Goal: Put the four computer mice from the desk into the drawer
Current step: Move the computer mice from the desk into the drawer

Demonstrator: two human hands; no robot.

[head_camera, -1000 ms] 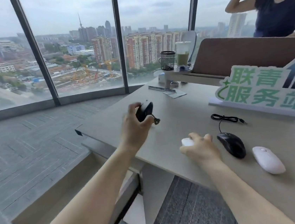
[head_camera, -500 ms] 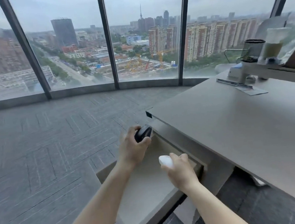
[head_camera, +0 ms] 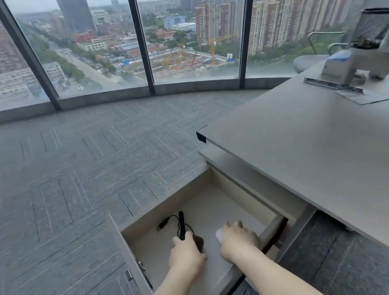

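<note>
A: mice status?
B: Two in view, both inside the open drawer (head_camera: 267, 219). Black mouse (head_camera: 198, 242) under the left hand (head_camera: 186, 255), mostly covered, fingers curled over it. Its bundled black cable (head_camera: 181, 224) trails toward the drawer's far wall and lies on the floor.
A: and the white one?
B: White mouse (head_camera: 219, 235) under the right hand (head_camera: 238, 240). Only a pale edge shows at the fingers. Hand closed down around it.
A: touching the drawer bottom?
B: Can't tell, hands block it.
A: drawer contents otherwise?
B: Beige inside, nothing but those two and the cable. It sits pulled out below the desk (head_camera: 323, 157) edge.
A: desk?
B: Visible part bare near the drawer. Mesh cup (head_camera: 372, 27) at the far right.
</note>
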